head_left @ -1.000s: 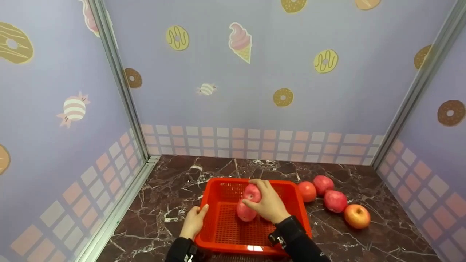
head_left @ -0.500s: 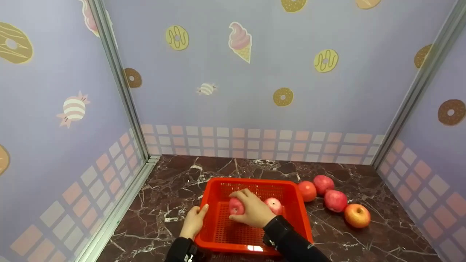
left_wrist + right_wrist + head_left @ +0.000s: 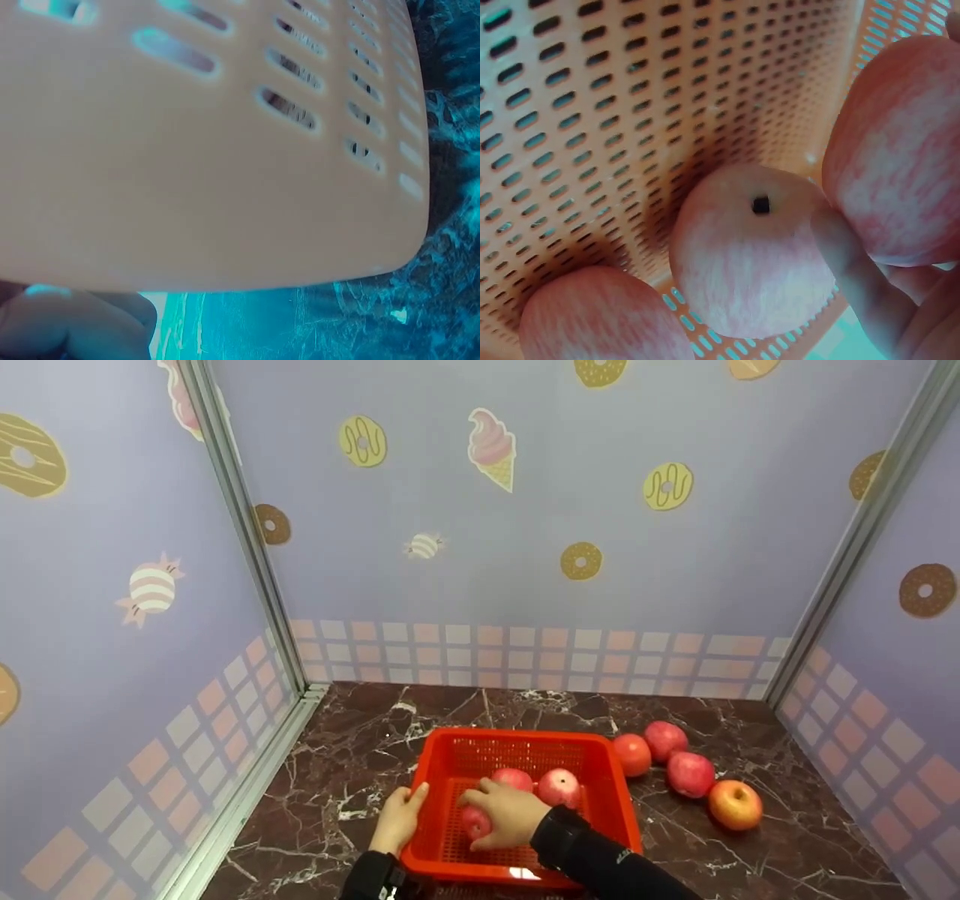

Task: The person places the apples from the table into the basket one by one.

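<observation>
A red plastic basket [image 3: 525, 870] with slotted walls stands on the table. My left hand [image 3: 399, 817] grips its left rim, thumb on top; in the left wrist view, fingers [image 3: 75, 322] show by the basket wall [image 3: 187, 180]. Inside the basket my right hand [image 3: 510, 814] holds a red apple [image 3: 477, 823] near the left front. Behind that hand lie a second apple [image 3: 513, 780] and a third apple [image 3: 560, 788]. In the right wrist view the held apple [image 3: 907, 150] is at the upper right, with a finger against it.
Several more apples sit on the dark marbled table [image 3: 360, 720] right of the basket, among them a yellowish-red apple [image 3: 736, 805] and a red apple [image 3: 691, 774]. Patterned walls [image 3: 525, 585] enclose the table at the back, left and right.
My right hand has carried the apple left, towards the front and lower into the basket. Two other apples there have come into clearer view. My left hand has stayed on the rim.
</observation>
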### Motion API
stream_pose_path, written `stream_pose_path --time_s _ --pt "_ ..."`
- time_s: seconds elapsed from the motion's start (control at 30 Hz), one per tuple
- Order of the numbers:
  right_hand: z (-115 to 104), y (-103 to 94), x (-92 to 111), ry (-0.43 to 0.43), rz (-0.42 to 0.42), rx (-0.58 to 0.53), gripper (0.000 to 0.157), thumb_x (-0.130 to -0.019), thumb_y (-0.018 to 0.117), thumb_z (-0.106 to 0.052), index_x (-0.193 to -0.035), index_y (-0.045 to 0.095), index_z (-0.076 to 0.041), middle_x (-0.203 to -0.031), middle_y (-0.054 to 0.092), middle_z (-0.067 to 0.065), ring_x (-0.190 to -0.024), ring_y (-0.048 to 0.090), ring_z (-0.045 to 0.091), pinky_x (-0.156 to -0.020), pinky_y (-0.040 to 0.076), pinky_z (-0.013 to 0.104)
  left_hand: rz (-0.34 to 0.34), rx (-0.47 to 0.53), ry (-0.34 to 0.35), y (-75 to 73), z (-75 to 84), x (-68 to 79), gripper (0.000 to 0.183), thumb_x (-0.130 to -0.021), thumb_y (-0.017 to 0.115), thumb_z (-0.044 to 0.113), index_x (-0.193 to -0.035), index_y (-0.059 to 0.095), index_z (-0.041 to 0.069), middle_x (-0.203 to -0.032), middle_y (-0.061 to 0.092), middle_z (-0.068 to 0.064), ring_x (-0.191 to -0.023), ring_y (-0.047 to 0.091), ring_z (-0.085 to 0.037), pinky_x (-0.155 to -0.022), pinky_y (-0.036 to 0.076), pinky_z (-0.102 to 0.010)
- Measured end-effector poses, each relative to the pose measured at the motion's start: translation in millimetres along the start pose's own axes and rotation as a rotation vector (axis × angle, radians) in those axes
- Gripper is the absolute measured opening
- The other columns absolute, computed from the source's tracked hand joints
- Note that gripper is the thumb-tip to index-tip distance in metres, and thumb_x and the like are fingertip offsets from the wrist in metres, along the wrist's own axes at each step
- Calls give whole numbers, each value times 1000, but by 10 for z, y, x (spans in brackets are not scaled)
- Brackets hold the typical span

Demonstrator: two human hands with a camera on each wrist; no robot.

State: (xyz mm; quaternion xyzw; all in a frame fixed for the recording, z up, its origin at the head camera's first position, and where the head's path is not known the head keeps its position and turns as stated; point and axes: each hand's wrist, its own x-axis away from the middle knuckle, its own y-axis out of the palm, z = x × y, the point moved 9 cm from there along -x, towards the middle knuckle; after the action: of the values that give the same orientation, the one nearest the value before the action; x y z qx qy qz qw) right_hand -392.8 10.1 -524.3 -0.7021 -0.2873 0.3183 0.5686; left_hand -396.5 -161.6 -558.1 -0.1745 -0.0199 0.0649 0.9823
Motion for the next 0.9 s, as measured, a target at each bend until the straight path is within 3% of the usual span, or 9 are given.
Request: stream_pose_path --time_s 0.37,0.9 --pt "-1 109 24 4 -82 71 68 -74 90 -50 -131 60 -28 -118 61 2 -94 66 15 -78 58 29 -1 -23 8 -3 -15 2 36 -108 53 34 -92 52 2 -79 50 -3 -71 52 -17 -64 45 -30" --pt "-25 140 42 -30 -96 107 69 -70 93 -46 -130 64 -27 -117 62 1 -97 64 14 -78 56 26 -6 -2 -12 5 -20 7 36 -108 52 34 -91 52 2 -79 52 -4 -69 53 -17 -63 46 -30"
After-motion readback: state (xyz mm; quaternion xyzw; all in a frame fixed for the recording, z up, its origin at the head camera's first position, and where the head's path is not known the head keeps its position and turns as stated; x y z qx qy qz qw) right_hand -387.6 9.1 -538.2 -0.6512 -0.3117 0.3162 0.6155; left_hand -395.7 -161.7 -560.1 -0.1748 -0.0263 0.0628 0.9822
